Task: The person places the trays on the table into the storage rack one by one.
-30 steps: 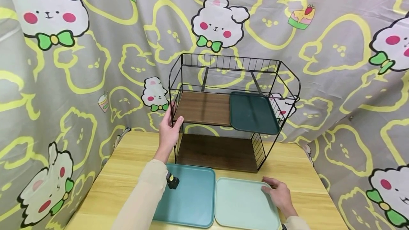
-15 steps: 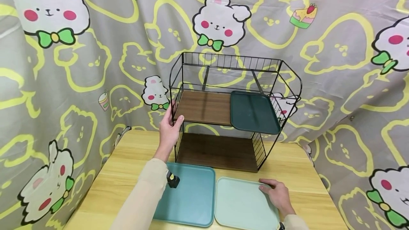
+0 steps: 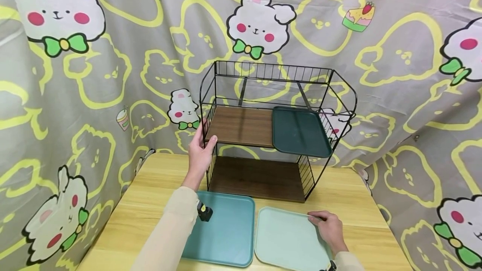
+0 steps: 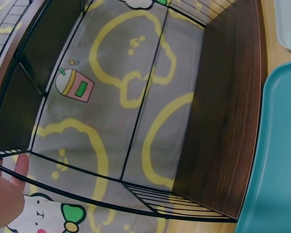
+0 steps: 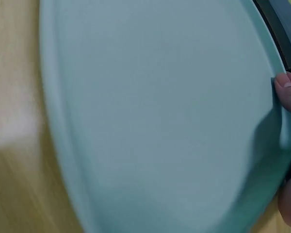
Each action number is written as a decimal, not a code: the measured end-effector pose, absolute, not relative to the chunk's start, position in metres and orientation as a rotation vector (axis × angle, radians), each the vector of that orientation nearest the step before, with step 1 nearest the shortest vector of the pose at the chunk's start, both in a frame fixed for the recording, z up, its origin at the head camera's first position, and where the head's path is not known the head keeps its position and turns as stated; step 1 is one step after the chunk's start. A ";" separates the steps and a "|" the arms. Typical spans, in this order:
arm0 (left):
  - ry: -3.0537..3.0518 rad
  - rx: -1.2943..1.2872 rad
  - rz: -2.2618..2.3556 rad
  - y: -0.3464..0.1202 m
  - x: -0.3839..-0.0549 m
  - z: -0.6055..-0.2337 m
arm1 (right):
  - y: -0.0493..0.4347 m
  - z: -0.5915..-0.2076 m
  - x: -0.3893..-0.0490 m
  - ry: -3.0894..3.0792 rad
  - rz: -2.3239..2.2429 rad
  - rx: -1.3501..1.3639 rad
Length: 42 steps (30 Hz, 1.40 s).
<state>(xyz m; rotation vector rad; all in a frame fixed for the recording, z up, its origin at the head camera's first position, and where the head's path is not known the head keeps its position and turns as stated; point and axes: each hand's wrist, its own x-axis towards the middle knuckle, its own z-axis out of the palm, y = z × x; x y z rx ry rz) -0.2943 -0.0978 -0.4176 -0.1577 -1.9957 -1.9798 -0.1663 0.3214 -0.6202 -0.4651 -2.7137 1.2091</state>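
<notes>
A two-tier black wire rack [image 3: 318,175] with brown wood-look shelves stands on the table. My left hand [image 3: 199,156] grips its left front post at the upper shelf, thumb at the front and the other fingers partly hidden behind the wire side. My right hand [image 3: 330,230] pinches a pale green tray [image 3: 288,237] near its far right corner. In the right wrist view, the thumb [image 5: 287,90] lies over the rim of that tray. A dark green tray [image 3: 301,133] rests on the right half of the upper shelf, its front edge jutting out.
A teal tray [image 3: 226,233] lies left of the pale green one, in front of the rack and partly under my left forearm. The lower shelf [image 3: 257,177] is bare brown board. A patterned curtain [image 3: 150,74] hangs close behind and beside the wooden table [image 3: 128,212].
The pale green tray has turned slightly, and its far left corner sits a little farther from the teal tray. My left hand keeps its hold on the rack.
</notes>
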 end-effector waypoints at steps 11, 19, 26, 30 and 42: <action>-2.017 -0.114 -2.002 -0.098 -0.296 -0.415 | 0.331 -0.617 -0.162 -2.705 1.156 -0.457; -1.997 -0.135 -1.978 -0.098 -0.294 -0.417 | 0.335 -0.609 -0.163 -2.729 1.152 -0.436; -2.007 -0.141 -1.960 -0.098 -0.295 -0.420 | 0.340 -0.601 -0.164 -2.748 1.187 -0.448; -1.993 -0.153 -1.962 -0.099 -0.295 -0.421 | 0.342 -0.593 -0.163 -2.741 1.200 -0.435; -2.004 -0.131 -1.947 -0.097 -0.294 -0.419 | 0.329 -0.553 -0.167 -2.657 1.245 -0.502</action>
